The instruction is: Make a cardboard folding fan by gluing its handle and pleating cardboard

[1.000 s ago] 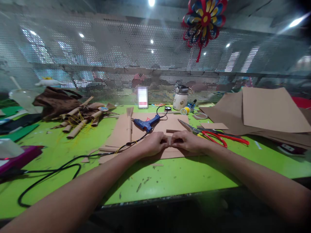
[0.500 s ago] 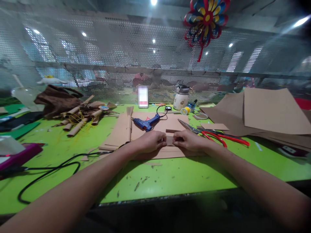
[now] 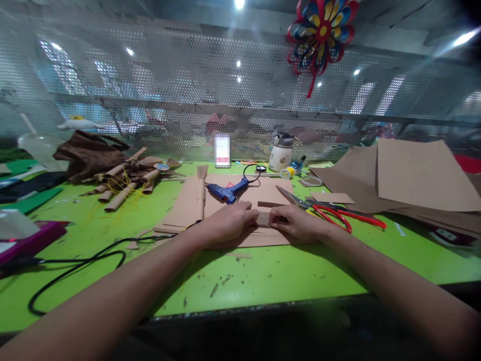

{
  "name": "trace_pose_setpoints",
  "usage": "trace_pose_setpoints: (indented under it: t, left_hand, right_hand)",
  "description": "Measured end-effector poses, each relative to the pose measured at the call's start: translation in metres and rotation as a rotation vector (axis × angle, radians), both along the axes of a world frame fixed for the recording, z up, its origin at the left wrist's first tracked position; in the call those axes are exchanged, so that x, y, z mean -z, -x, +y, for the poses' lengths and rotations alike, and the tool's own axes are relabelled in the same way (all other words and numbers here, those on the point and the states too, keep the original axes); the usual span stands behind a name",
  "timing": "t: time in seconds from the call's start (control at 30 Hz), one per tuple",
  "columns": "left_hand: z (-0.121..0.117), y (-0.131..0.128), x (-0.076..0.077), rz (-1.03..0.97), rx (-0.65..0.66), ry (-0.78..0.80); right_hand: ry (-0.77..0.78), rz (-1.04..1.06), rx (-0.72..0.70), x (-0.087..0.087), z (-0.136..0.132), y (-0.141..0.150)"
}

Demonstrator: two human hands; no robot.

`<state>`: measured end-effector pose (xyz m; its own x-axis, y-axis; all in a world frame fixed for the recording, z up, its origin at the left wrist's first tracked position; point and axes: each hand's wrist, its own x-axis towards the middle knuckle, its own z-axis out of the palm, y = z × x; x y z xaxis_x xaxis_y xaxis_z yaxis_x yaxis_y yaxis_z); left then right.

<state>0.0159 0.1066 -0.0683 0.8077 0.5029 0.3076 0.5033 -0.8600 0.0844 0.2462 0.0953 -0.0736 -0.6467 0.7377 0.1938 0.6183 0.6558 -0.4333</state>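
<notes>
A small piece of brown paper (image 3: 264,219) spans the gap between my two hands, low over the stacked kraft sheets (image 3: 184,200). My left hand (image 3: 235,220) pinches its left end, fingers closed. The right end is pinched by my right hand (image 3: 291,220), also closed. Just beyond lies a dark brown strip (image 3: 269,204). A blue glue gun (image 3: 229,190) rests on the sheets past my left hand, beside a rolled paper piece with a frayed end (image 3: 201,193). Red-handled scissors (image 3: 330,213) lie by my right hand, their blades pointing up-left.
Paper rolls with yellow string (image 3: 124,188) and a brown bag (image 3: 90,155) sit at the left. A black cable (image 3: 101,250) crosses the green table (image 3: 240,286). At the back stand a phone (image 3: 222,150) and a white bottle (image 3: 281,154). Large brown sheets (image 3: 424,175) are piled right.
The hands stay at nearly the same place. My left fingers have shifted slightly on the paper piece, and the view has moved a little.
</notes>
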Motion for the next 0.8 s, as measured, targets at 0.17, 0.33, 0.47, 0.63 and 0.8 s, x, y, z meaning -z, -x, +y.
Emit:
trace_pose_setpoints:
  t: [0.17, 0.33, 0.47, 0.63, 0.8]
  left_hand:
    - [0.0, 0.0, 0.0, 0.005, 0.016, 0.044]
    - [0.005, 0.005, 0.003, -0.032, 0.028, 0.101]
    - [0.012, 0.008, 0.004, -0.058, 0.045, 0.231]
    - [0.021, 0.009, 0.007, -0.131, 0.096, 0.382]
    - [0.026, 0.011, 0.016, -0.158, 0.153, 0.448]
  right_hand:
    - [0.05, 0.05, -0.051, -0.001, -0.001, -0.001]
    - [0.02, 0.04, -0.127, 0.001, 0.007, -0.006]
    - [0.05, 0.041, -0.13, 0.001, 0.009, -0.007]
    - [0.073, 0.038, -0.119, -0.002, 0.007, -0.006]
    - [0.066, 0.019, -0.141, 0.002, 0.009, -0.008]
